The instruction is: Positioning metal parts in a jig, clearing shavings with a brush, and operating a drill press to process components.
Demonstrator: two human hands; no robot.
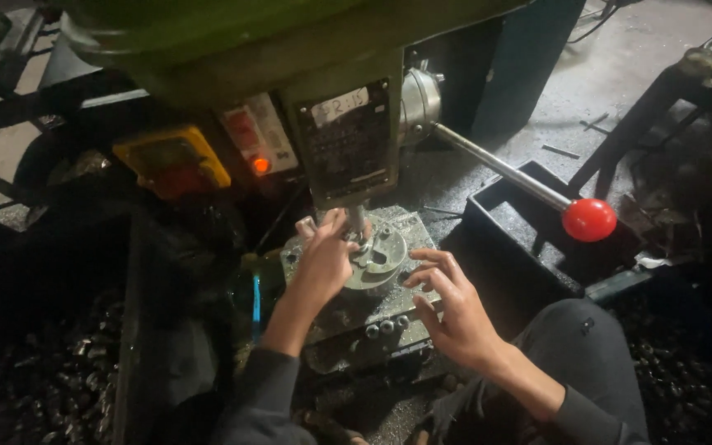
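One big green drill press (pixel 290 49) fills the top of the view, its head hanging over a small metal work table (pixel 389 309) that is dusted with shavings. From the right side of the head a long steel lever (pixel 496 165) slants down and ends in a red ball knob (pixel 588 219), which hangs above a black tray (pixel 521 222) on the floor. On the left front of the machine sits a yellow switch box (pixel 173 158), with a small lit orange lamp (pixel 260 165) beside it. A round grey metal disc (pixel 381 255) lies on the work table right under the spindle (pixel 357 221). The left hand (pixel 323 264) rests on the disc's left edge, fingers curled up against the spindle, gripping nothing I can make out. The right hand (pixel 447 305) hovers just right of the disc, fingers spread wide and empty, fingertips near its rim. Three small bolt heads (pixel 386 327) line the table's near edge.
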